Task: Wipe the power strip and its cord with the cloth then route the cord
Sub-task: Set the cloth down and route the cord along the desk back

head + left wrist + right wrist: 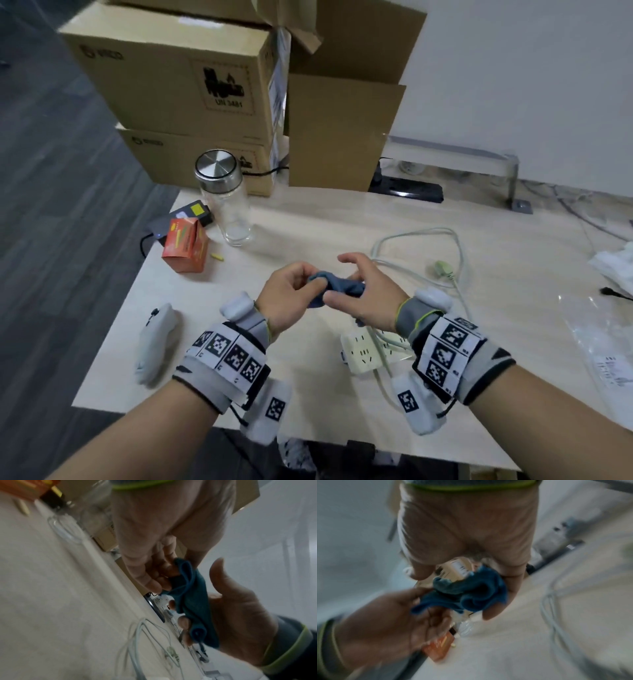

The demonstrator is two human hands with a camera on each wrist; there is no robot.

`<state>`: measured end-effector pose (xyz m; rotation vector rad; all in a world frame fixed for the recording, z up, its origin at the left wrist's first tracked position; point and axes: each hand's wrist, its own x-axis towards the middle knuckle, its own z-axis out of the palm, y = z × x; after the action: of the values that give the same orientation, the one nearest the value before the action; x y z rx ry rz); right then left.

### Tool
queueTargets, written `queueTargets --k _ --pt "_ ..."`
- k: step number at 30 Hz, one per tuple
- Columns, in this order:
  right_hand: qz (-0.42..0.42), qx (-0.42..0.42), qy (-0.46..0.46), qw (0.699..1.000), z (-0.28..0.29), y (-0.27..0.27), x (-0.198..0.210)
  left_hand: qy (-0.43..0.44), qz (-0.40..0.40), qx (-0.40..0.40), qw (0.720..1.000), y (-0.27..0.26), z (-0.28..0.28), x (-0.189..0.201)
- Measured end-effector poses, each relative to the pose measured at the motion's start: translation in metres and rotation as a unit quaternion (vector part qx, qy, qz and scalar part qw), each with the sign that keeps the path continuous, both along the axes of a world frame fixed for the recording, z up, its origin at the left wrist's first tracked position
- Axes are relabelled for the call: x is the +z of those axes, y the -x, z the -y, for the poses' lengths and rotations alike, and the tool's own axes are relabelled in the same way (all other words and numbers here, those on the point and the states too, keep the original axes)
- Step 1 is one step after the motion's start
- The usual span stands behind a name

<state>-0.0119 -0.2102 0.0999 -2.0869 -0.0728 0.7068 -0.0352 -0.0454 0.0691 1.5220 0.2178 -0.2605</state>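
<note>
A crumpled blue cloth (337, 291) is held above the table between both hands. My left hand (308, 282) pinches its left end, and my right hand (346, 286) curls round its right end with the forefinger lifted. In the left wrist view the cloth (190, 601) runs from the left fingertips (154, 585) into the right palm. The right wrist view is blurred but shows the cloth (467, 589) bunched under the right hand. The cream power strip (363, 349) lies on the table just below the right wrist. Its pale cord (421, 236) loops behind the hands, with the plug (443, 269) at the right.
A glass bottle with a metal lid (222, 198), an orange carton (186, 246) and a black adapter (195, 210) stand at the left. Cardboard boxes (191, 85) are stacked behind. A black power strip (407, 190), a white controller (154, 342) and plastic bags (609, 342) also lie about.
</note>
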Motion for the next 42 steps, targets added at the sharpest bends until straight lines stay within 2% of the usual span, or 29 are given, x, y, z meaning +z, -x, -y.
queueTargets --k 2,5,8,14,18,22,24,27,31,36,39,41,42 --pt "0.074 0.055 0.086 0.992 -0.008 -0.003 -0.003 -0.041 0.021 0.011 0.999 0.0 -0.007 -0.001" --pt "0.142 0.087 0.15 0.975 -0.018 -0.009 -0.008 -0.108 0.054 0.02 0.993 0.0 -0.019 -0.005" --pt "0.142 0.116 0.153 0.971 -0.02 -0.011 -0.012 -0.151 0.052 0.011 0.987 0.002 -0.031 -0.006" --pt "0.123 0.095 0.109 0.982 -0.017 -0.017 -0.013 -0.181 0.071 -0.017 0.981 0.002 -0.051 -0.004" --pt "0.132 0.084 0.128 0.979 -0.014 -0.023 -0.013 -0.201 0.054 -0.003 0.978 -0.001 -0.064 -0.012" --pt "0.148 0.062 0.164 0.973 -0.012 -0.026 -0.014 -0.301 0.058 0.012 0.952 -0.005 -0.073 -0.021" --pt "0.131 0.051 0.185 0.973 -0.016 -0.026 -0.014 -0.323 0.072 0.027 0.943 -0.004 -0.071 -0.023" --pt "0.09 0.038 0.194 0.976 -0.023 -0.025 -0.017 -0.329 0.075 0.037 0.941 -0.001 -0.064 -0.022" --pt "0.025 0.015 0.125 0.992 -0.033 -0.02 -0.023 -0.338 0.103 0.037 0.935 0.01 -0.05 -0.018" --pt "-0.032 -0.016 0.018 0.999 -0.049 -0.011 -0.027 -0.242 0.127 0.002 0.962 0.028 -0.034 -0.017" --pt "-0.105 -0.039 -0.065 0.992 -0.056 -0.006 -0.03 -0.203 0.137 -0.065 0.967 0.039 -0.032 -0.019" --pt "-0.078 -0.037 -0.058 0.995 -0.059 -0.006 -0.034 -0.187 0.137 -0.096 0.968 0.044 -0.033 -0.021" --pt "-0.057 -0.04 -0.046 0.996 -0.059 -0.007 -0.036 -0.172 0.133 -0.082 0.973 0.044 -0.036 -0.021"
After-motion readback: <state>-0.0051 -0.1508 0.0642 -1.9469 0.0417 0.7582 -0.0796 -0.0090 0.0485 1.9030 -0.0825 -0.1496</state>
